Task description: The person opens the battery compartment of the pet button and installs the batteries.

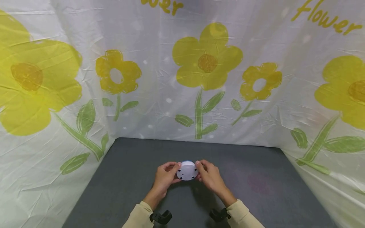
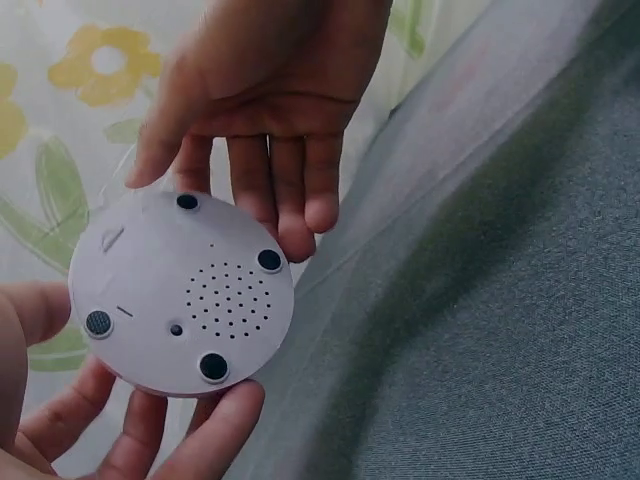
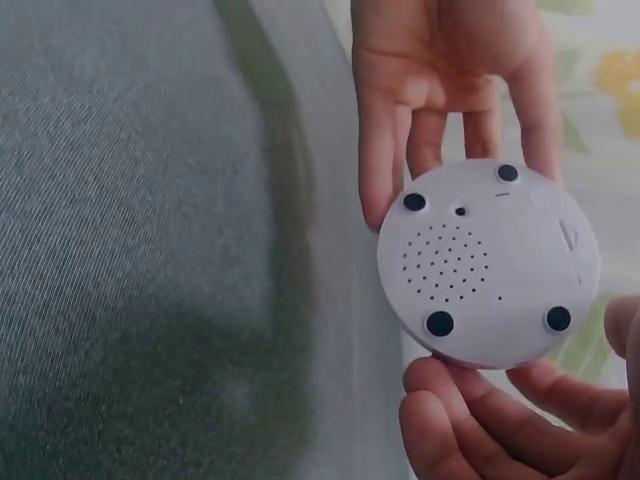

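Both hands hold a round white device (image 1: 187, 171) up over the dark table, its underside turned toward the head camera. On that underside the left wrist view shows a cluster of small speaker holes (image 2: 229, 300), a small round hole and several black round feet (image 2: 213, 367). A thin blue edge shows along its far rim in the head view. My left hand (image 1: 166, 178) grips the left rim, thumb on the near side and fingers behind. The right rim is gripped by my right hand (image 1: 211, 178) in the same manner. The device's other face is hidden.
A dark grey table (image 1: 128, 190) lies beneath the hands. White cloth (image 1: 154, 104) printed with yellow flowers hangs behind it and along both sides. Black bands (image 1: 161, 217) sit on both wrists, at the cuffs of beige sleeves (image 1: 139, 217).
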A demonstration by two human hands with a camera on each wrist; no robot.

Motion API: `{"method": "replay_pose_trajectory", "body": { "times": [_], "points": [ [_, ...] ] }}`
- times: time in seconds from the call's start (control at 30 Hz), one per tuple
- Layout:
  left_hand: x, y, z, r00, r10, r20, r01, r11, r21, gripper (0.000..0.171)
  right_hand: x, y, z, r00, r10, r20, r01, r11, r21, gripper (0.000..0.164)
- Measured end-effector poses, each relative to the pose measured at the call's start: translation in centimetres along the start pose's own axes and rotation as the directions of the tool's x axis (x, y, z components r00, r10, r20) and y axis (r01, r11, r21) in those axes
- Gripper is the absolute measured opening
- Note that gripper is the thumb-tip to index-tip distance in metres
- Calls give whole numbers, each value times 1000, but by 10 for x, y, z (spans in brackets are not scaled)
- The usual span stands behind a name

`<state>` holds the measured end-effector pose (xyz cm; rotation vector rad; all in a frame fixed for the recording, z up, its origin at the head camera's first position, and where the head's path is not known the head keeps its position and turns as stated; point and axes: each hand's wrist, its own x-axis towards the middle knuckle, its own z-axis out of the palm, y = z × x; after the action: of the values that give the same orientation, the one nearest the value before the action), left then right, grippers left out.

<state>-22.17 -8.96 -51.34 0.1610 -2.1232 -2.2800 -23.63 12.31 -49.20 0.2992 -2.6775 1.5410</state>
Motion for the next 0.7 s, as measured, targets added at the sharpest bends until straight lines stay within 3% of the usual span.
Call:
{"method": "replay_pose_trajectory", "body": {
  "times": [0.2,0.37,0.53,0.7],
  "points": [
    [-2,5,-4,998,47,45,-46,999,-9,39,-1,-3,0,1000,0,-22,1,1000,31,29],
    [1,10,-9,991,47,125,-45,999,-21,44,-1,-3,-3,997,-48,-54,50,998,38,21],
    [4,13,-17,974,82,210,-98,993,67,47,-1,-2,-9,995,-102,-7,102,994,31,36],
    [7,14,-20,958,142,247,-189,966,177,51,3,-1,-17,986,-146,76,146,989,-4,50]
  ]
}}
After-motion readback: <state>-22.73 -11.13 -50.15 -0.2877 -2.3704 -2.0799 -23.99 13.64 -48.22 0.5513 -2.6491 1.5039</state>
